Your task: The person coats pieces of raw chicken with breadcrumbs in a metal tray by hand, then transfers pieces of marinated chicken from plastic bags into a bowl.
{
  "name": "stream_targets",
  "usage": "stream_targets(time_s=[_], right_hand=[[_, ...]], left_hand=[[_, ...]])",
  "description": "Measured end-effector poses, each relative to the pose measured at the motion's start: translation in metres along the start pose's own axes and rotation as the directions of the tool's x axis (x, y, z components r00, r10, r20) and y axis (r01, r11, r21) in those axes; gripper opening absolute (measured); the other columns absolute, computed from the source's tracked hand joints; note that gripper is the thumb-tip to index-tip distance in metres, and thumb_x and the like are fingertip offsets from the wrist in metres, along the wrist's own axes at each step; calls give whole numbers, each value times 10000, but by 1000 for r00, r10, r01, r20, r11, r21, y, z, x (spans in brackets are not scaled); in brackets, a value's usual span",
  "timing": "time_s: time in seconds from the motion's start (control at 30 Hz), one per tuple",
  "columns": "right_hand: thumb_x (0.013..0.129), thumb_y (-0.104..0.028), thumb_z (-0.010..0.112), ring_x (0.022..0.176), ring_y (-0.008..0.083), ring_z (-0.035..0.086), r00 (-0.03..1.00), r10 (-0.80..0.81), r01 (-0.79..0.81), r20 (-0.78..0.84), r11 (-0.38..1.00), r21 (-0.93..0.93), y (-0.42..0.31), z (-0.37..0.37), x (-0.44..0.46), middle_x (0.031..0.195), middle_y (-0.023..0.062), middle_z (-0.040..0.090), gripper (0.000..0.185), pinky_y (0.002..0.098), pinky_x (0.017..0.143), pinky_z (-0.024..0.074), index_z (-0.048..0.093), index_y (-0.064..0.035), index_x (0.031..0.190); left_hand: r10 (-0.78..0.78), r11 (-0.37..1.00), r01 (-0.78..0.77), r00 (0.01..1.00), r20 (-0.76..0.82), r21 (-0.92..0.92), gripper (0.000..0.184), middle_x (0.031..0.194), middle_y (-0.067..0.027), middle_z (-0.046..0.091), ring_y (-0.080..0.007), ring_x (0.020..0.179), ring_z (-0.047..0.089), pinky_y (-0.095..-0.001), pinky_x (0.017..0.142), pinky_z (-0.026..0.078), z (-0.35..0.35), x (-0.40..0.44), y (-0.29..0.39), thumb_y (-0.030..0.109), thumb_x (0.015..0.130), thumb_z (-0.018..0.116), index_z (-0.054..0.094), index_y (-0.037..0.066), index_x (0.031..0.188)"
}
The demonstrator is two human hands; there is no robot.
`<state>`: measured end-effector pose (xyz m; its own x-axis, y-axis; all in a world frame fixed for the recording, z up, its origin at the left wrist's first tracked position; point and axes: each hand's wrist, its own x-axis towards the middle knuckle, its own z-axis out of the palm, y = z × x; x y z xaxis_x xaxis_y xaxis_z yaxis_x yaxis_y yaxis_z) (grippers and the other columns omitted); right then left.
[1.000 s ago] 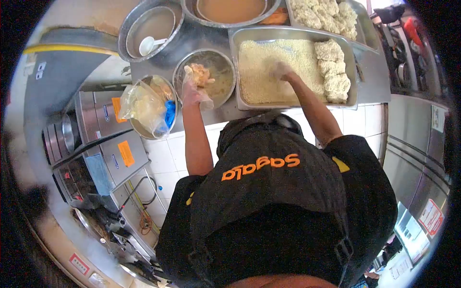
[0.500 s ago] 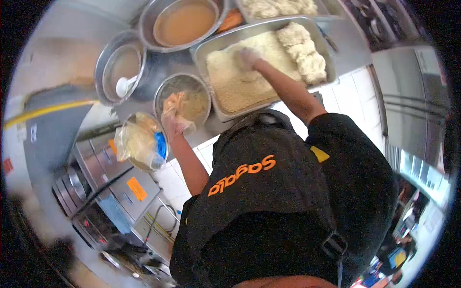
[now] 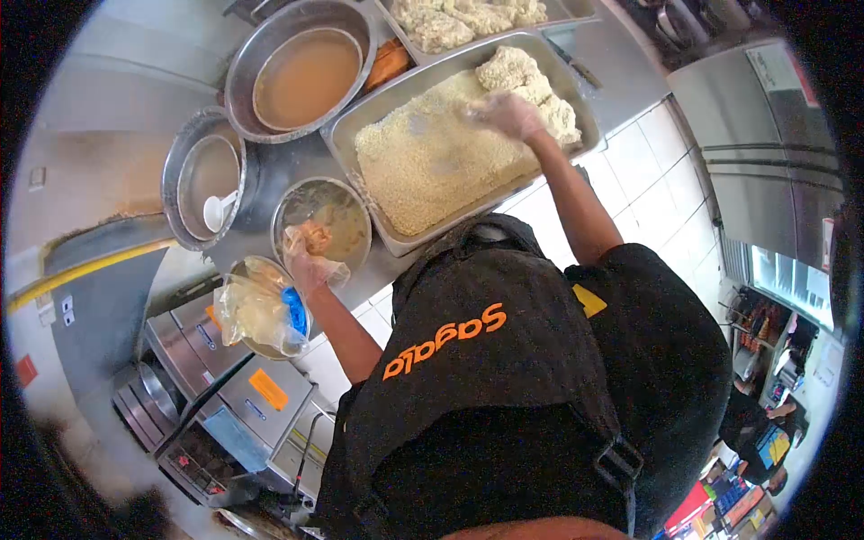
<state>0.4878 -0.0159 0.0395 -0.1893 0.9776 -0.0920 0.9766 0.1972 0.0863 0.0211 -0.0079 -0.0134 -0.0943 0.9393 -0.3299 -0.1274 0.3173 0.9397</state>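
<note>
My left hand (image 3: 309,267), in a clear plastic glove, grips an orange-pink piece of raw chicken (image 3: 315,236) at the near left side of a round metal bowl (image 3: 364,202). Cloudy liquid with pieces in it shows in that bowl. My right hand (image 3: 515,117), also gloved, reaches over a large metal tray (image 3: 416,241) with its fingers stretched out to the left; they are a little blurred. Pale breading (image 3: 423,171) covers much of the tray's floor. Several coated chicken pieces (image 3: 558,115) lie along its right end, beside my right hand.
Behind stand a big basin (image 3: 238,90) of brownish liquid and a smaller basin (image 3: 173,175) holding a white scoop (image 3: 216,212). A bowl with plastic bags (image 3: 256,306) sits at the left. Another tray (image 3: 576,11) holds coated pieces. A knife (image 3: 576,63) lies behind the breading tray.
My right hand has moved right across the breading, towards the coated pieces. My left hand still holds the chicken, now lower against the bowl. The camera view has shifted.
</note>
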Motion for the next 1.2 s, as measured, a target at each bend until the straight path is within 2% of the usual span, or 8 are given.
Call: stream_targets(time_s=[0.07,0.37,0.63,0.73,0.83,0.93,1.13,1.2], right_hand=[[738,-422,646,718,149,588,787,499,-616,361,633,468,17,-26,-12,824,54,639,400,320,594,502,629,-110,988],[755,-426,599,903,334,596,689,724,-671,34,620,406,113,8,-40,967,191,618,465,399,778,467,601,-34,1005],[828,-170,442,908,285,568,995,-104,99,-6,923,371,-10,10,31,949,153,601,244,379,809,448,582,-39,979],[802,-155,482,894,236,576,920,-382,313,-85,588,746,-91,38,64,1013,115,592,242,343,784,457,580,-58,1001],[838,-212,503,738,123,518,789,-432,-595,437,-359,719,-162,95,83,799,3,519,251,278,712,454,554,-78,1044],[819,-204,548,699,133,557,830,-494,-485,259,-411,772,-177,125,89,876,51,592,229,285,642,464,601,-71,999],[832,-222,523,724,146,582,957,-1,-281,289,229,932,-109,81,60,863,88,622,249,297,623,472,604,-66,1008],[844,-231,487,778,207,610,983,-176,176,-57,796,580,-74,130,64,949,106,632,272,331,660,480,600,-60,1022]], left_hand=[[27,996,-30,999,36,89,316,948,-106,584,-213,803,562,-291,742,449,4,-1,11,277,855,521,533,33,1056],[242,505,-275,955,172,818,393,913,-127,617,-275,853,572,-382,750,426,-7,4,26,385,840,471,619,46,971],[346,190,-342,901,263,920,318,824,-155,612,-314,768,576,-390,691,446,8,6,13,302,687,674,636,50,878],[243,322,-360,925,291,875,312,866,-160,616,-308,801,577,-386,717,444,39,-5,21,312,689,665,639,57,866],[212,242,-450,889,405,860,324,887,-141,625,-303,805,584,-381,730,448,51,-3,5,318,701,652,633,64,901],[145,228,-469,883,447,853,355,920,-100,635,-286,815,595,-370,749,454,54,0,-10,305,715,633,620,74,983],[116,434,-418,904,411,798,324,894,-104,631,-255,791,594,-354,737,459,36,21,-34,263,696,667,621,55,941],[152,478,-412,908,390,776,313,882,-99,631,-247,778,591,-347,723,461,38,11,-13,258,694,678,622,52,922]])
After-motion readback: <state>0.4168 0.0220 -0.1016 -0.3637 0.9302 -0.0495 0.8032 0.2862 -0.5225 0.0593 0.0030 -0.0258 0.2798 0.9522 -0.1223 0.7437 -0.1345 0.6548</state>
